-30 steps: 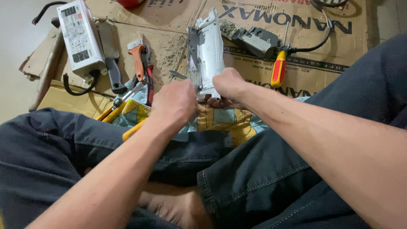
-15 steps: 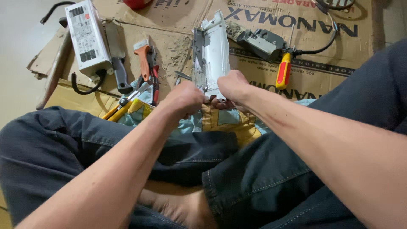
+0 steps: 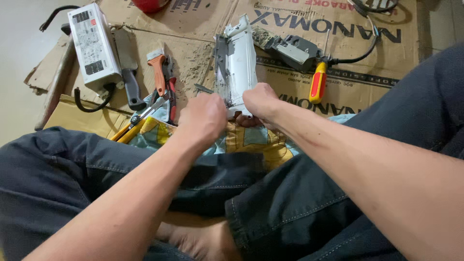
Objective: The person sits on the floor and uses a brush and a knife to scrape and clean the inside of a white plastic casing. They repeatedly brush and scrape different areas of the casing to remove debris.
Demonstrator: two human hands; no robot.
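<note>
Head view: white casing's lower end behind 2 hands.

Both hands close together on the white metal casing, pliers and brush crowding the left side, red and yellow screwdriver and grey box blocking the right, bare cardboard between brush and casing, knees closing in both sides

A flat brown cardboard box with dark print lies along the top. A white box with labels sits upper left.
</note>
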